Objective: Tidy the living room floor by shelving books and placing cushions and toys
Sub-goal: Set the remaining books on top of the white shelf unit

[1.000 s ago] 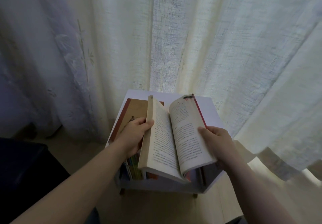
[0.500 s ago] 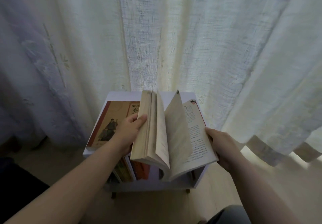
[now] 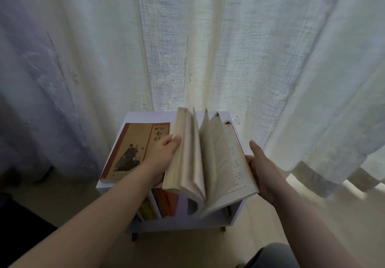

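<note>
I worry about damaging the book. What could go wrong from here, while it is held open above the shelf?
Loose pages of the open book stand fanned, so closing it could crease them. The left hand and right hand hold only its outer edges; it may slip onto the brown book lying on the white bookshelf.

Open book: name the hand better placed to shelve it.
Right, probably. The right hand holds the thin side of the open book above free space in the shelf, right of the upright books. The left hand grips the thick page block, its forearm partly in front of those books.
</note>
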